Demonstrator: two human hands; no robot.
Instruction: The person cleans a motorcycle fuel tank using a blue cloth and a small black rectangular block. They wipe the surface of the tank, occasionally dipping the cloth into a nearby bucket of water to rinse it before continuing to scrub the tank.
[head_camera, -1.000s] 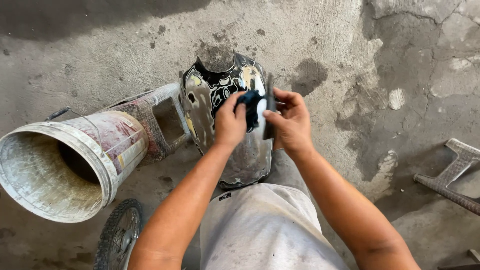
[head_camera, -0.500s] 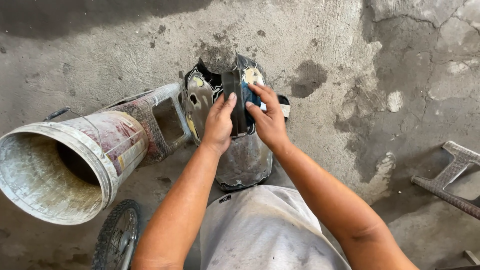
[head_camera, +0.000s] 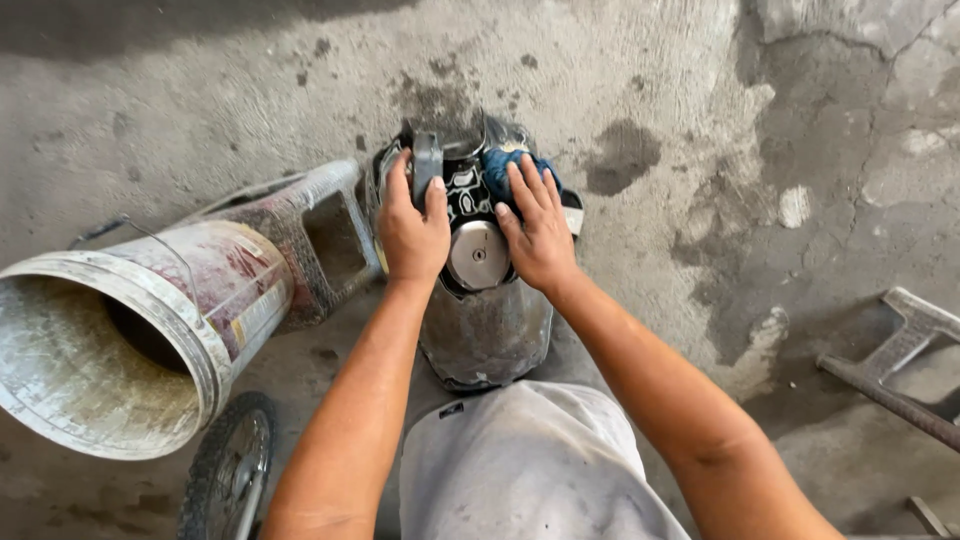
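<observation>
A big dirty white bucket (head_camera: 110, 340) lies on its side on the floor (head_camera: 700, 90), at the left edge, with its open mouth facing the near left corner. Just behind the bucket lies a grey block (head_camera: 310, 235) with a square hole in it, touching the bucket. A small black wheel (head_camera: 228, 470) stands at the near edge, below the bucket. At the right edge sits a grey metal frame (head_camera: 915, 345). The floor is grey concrete with dark wet spots and cracks.
</observation>
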